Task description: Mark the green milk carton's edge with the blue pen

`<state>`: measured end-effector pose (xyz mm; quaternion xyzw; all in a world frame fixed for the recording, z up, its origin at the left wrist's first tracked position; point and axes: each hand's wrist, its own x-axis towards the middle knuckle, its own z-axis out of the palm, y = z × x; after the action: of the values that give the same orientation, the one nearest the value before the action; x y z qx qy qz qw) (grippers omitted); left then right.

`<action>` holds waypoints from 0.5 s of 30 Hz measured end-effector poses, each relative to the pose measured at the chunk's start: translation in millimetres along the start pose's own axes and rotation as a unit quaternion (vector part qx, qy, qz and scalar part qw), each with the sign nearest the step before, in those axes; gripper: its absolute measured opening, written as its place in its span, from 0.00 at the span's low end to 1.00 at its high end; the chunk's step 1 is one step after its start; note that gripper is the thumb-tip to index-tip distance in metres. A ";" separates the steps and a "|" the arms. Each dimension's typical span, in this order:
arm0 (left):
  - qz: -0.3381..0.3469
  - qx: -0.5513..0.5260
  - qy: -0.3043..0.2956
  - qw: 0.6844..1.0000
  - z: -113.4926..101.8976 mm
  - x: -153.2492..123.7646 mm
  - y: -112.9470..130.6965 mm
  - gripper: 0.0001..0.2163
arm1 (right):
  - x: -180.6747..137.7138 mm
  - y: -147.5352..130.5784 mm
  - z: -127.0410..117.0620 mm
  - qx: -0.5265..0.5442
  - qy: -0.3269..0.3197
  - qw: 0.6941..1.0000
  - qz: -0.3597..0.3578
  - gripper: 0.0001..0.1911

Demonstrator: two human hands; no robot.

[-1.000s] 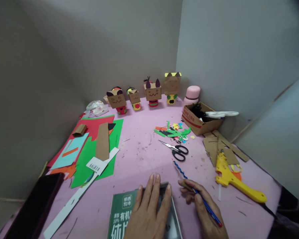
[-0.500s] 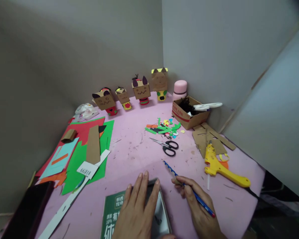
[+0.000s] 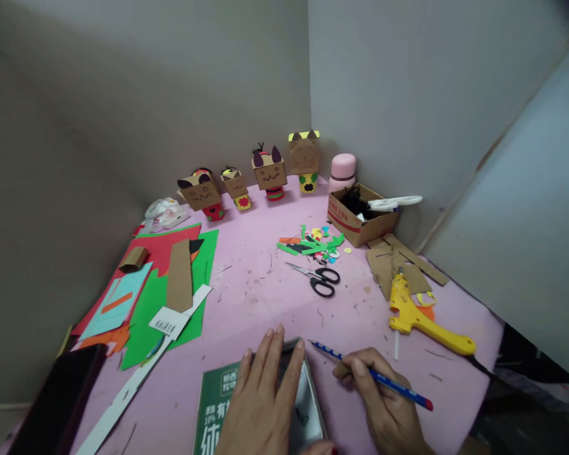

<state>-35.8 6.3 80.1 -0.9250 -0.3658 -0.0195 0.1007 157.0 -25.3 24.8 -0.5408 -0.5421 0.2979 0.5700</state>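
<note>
Carton: green carton [image 3: 218, 411] lies at the table's near edge, cut off by the frame.
Left hand: left hand [image 3: 260, 404] rests flat on it, fingers spread, hiding its middle.
Right hand: right hand [image 3: 384, 411] pinches a blue pencil [image 3: 370, 374] (tip just beside the carton).
Room: bare pink table [image 3: 256, 291] ahead, up to the scissors [image 3: 318, 278].

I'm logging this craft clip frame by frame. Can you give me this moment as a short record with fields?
left hand: flat on a green carton, fingers spread
right hand: holds a blue pencil, tip pointing toward the carton's far corner
table: pink, scratched
scissors: lying beyond the hands
glue gun: yellow, right of the scissors
back row: four cardboard figures
left side: coloured paper sheets
</note>
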 end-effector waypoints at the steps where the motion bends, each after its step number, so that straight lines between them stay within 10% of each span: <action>1: -0.003 -0.001 0.002 1.000 -0.5 0.2 0.1 0.46 | 0.3 -1.5 0.2 -0.017 -0.014 1.000 -0.015 0.13; 15: -0.005 -0.010 0.002 1.000 -0.3 0.6 1.8 0.45 | 3.9 -4.6 8.8 -0.084 -0.062 0.985 -0.138 0.12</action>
<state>-34.1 5.4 80.1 -0.9242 -0.3697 -0.0254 0.0920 148.5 -20.2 28.8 -0.4870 -0.6689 0.2024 0.5238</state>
